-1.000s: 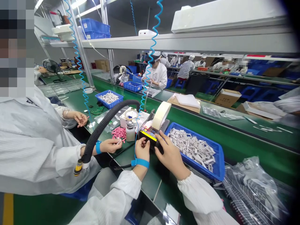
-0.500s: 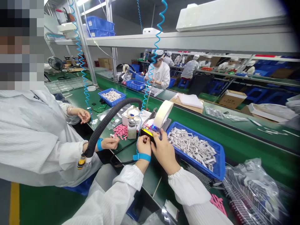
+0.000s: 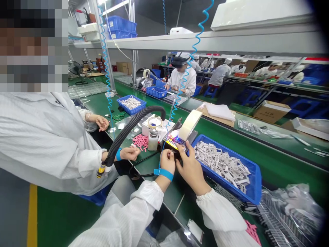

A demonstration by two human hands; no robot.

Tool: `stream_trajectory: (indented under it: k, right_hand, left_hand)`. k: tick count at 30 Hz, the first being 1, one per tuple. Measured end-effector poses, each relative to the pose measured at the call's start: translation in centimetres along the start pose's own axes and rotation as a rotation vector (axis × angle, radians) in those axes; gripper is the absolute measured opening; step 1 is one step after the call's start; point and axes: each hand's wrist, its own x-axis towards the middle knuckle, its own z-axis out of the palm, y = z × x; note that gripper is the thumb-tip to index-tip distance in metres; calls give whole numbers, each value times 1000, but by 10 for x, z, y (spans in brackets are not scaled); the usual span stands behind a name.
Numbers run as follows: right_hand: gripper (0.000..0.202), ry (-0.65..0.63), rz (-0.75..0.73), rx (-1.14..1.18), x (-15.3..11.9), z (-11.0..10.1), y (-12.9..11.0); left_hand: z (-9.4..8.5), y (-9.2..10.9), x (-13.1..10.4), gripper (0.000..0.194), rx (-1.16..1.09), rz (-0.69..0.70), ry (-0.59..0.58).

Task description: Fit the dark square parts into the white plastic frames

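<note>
My left hand (image 3: pixel 167 164), with a blue wrist strap (image 3: pixel 163 174), is closed in front of a small tape dispenser (image 3: pixel 172 143) with lit buttons. Its fingers are curled together, and whatever they hold is hidden. Beside it, my right hand (image 3: pixel 192 168) has its fingers apart, with fingertips at the dispenser's front panel; contact is hard to tell. A roll of cream tape (image 3: pixel 190 124) stands upright on the dispenser. Just right of it, a blue tray (image 3: pixel 257 178) holds many small white frame-shaped parts (image 3: pixel 223 164).
A co-worker (image 3: pixel 51 144) sits at my left, hands over the bench. Nearby are a black flexible hose (image 3: pixel 128 128), pink strips (image 3: pixel 141 141), a pump bottle (image 3: pixel 153 140) and a smaller blue bin (image 3: pixel 131 104). Plastic bags (image 3: pixel 293 212) lie at the right. A blue coiled hose (image 3: pixel 197 37) hangs down.
The view has turned a little left, so everything sits farther right in the picture. My hands stay at the dispenser in nearly the same pose.
</note>
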Motion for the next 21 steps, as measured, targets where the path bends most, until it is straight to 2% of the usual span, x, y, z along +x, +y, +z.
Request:
stream_trajectory:
  k: [3,8,12,15,21]
  right_hand:
    - [63,-27,-34,80,-4,-4,9]
    - [60,-81,-42,152,-4,-8,18]
    - [59,-51,-45,195,-5,-7,16]
    - [58,-51,-26,173,-6,-7,15]
    - [51,-15,4,-35,-6,-3,11]
  left_hand:
    - [-8,5,-2,27,-152,-74,-52]
    - [-23,24,-11,8,-458,-187,-106]
    - [-29,38,-16,10,-668,-284,-123]
    - [-31,39,-14,12,-766,-370,-113]
    - [-25,31,-6,16,-858,-523,-54]
